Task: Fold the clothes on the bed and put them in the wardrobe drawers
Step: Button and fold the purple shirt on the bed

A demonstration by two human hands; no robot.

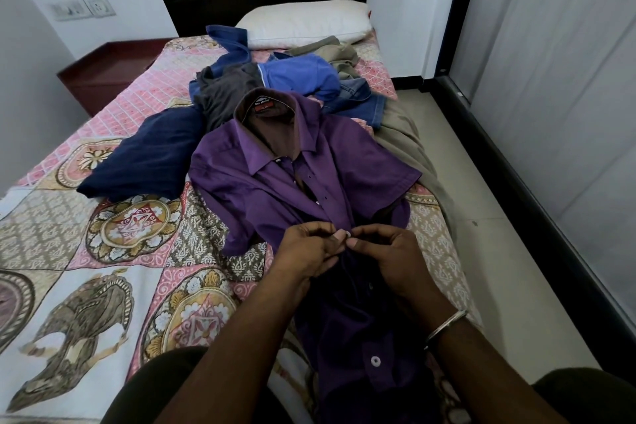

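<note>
Now the bed (113, 227) is carrying the whole job: a heap of unfolded clothes (275, 86) is lying toward the pillow (306, 22), and the purple shirt (296, 179) is lying face up nearer the person, collar away, its long axis running straight toward the body. Both hands are meeting on its front placket at mid-length. The left hand (306, 248) and right hand (389, 255) are each pinching the cloth with curled fingers, apparently working a button.

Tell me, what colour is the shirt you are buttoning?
Purple: the shirt shows best in the head view.
</note>
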